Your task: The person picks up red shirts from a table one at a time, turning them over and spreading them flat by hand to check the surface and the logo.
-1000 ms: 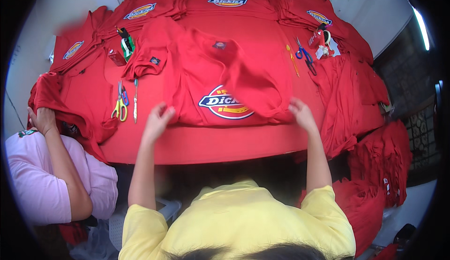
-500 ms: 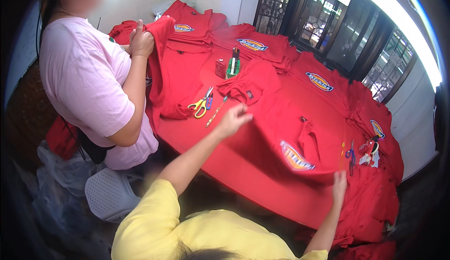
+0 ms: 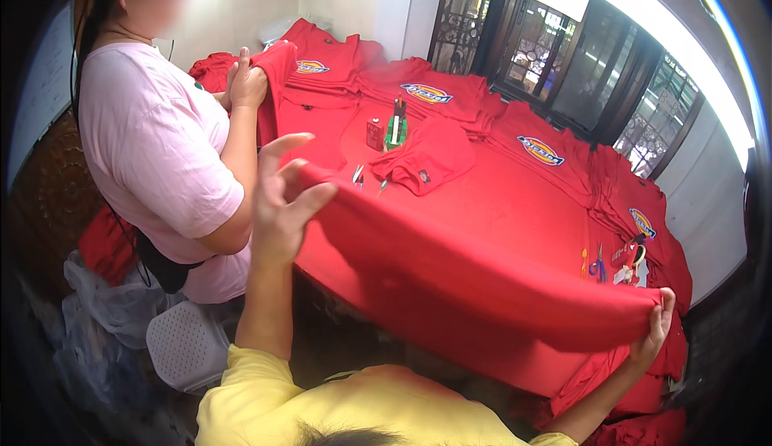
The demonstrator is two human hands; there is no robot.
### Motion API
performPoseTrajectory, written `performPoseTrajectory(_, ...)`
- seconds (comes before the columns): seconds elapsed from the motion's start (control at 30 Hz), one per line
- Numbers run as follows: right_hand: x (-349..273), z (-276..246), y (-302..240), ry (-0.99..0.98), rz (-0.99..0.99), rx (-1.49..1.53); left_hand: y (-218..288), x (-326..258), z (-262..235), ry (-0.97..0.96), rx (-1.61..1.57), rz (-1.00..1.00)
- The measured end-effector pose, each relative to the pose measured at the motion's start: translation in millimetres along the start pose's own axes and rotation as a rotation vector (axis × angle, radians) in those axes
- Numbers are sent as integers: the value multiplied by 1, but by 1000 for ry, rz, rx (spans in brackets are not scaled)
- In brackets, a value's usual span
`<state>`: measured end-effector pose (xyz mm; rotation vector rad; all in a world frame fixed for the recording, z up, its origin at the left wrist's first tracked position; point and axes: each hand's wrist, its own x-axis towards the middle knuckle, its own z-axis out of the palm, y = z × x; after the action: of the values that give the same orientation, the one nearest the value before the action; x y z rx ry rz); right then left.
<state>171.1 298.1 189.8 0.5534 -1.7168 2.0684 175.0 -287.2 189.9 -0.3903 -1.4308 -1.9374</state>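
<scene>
A red T-shirt [image 3: 482,277] is stretched out between my two hands, raised over the near side of the table. At its left end my left hand [image 3: 281,205] grips the edge of the cloth, some of its fingers held apart. My right hand [image 3: 661,321] is closed around the other end, at the table's right. The emblem on the chest of this T-shirt does not show. Behind it, another red T-shirt [image 3: 430,156] lies loosely folded on the red tabletop [image 3: 515,213]. Small scissors tips [image 3: 358,174] peek out past the raised cloth.
A co-worker in a pink shirt [image 3: 153,140] stands at my left, holding red cloth. Stacks of red T-shirts [image 3: 539,136] line the far side. A green holder [image 3: 396,131] and a red box [image 3: 375,134] stand mid-table. Blue scissors [image 3: 597,265] lie right. A white stool [image 3: 186,345] stands left.
The T-shirt has come up and toward me, pulled wide; its emblem has gone from view. My left hand moved left, my right hand moved right. The yellow scissors are now covered.
</scene>
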Motion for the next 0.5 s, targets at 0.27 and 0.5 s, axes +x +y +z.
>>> performPoseTrajectory(0.27,-8,-17,-14,288,-77,48,23,-15,17,-181,354,81)
performPoseTrajectory(0.5,94,-70,5,271,-23,-216,-40,81,51,-307,620,196)
